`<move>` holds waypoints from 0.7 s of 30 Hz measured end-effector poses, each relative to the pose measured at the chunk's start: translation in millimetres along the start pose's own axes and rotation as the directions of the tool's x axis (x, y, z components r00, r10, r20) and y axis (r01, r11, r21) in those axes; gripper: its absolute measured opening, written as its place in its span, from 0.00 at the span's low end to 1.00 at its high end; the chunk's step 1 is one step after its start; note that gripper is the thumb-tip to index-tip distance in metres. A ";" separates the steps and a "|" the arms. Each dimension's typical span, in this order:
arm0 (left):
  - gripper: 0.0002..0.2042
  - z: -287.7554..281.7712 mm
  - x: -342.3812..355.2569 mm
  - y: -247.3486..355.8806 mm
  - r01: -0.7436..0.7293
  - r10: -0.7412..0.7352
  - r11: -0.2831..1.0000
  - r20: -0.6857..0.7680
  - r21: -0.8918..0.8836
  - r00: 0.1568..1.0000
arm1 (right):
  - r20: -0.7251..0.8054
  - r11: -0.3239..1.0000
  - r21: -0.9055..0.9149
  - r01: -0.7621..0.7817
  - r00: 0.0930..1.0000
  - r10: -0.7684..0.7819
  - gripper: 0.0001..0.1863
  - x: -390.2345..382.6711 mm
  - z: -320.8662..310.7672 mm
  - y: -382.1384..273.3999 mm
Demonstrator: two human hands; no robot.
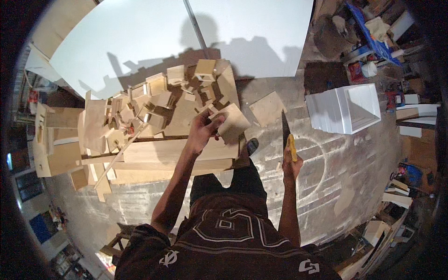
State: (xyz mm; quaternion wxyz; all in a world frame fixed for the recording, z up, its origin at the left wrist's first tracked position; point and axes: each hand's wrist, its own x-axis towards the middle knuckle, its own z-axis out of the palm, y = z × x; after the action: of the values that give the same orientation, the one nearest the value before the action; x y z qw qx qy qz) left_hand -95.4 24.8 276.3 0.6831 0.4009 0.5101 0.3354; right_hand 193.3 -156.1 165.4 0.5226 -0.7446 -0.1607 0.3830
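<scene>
My left hand (204,130) grips a pale wooden block (233,122) by its left side, thumb on its face, above the near right part of a wood pile. Out to the right, my right hand (292,167) is closed round the yellow handle of a handsaw (286,133). The saw's dark blade points away from me, over the floor and apart from the block. A flat square wooden board (268,109) lies on the floor between the block and the blade. Beneath my left hand runs a long plank (177,152) at the pile's near edge.
Heaped offcuts and small wooden boxes (156,85) cover the left. Behind them stands a large white panel (261,28). A white box-like container (344,109) sits on the floor at right. Wooden cabinets (58,140) stand far left; wood scraps (396,200) line the right wall.
</scene>
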 end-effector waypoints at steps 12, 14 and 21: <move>0.12 -147.6 -173.7 51.5 -0.352 0.327 0.809 -0.138 -0.471 0.935 | -0.102 0.586 -0.212 0.782 0.579 -0.809 0.22 -214.5 110.9 -48.2; 0.14 -174.9 -201.7 55.4 -0.402 0.364 0.804 -0.171 -0.438 0.916 | 0.006 0.480 -0.115 0.870 0.484 -0.875 0.22 -234.7 131.4 -49.0; 0.16 -230.5 -272.4 52.8 -0.613 0.500 0.748 -0.392 -0.253 0.772 | 0.360 0.650 0.309 0.694 0.547 -0.755 0.25 -275.6 226.8 -45.1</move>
State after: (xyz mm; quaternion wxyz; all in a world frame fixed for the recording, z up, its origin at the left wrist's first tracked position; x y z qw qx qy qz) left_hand -390.0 -140.1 403.4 0.5266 0.3457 0.3905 0.6713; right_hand -147.4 -165.6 280.6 0.6270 -0.4626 -0.5470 0.3061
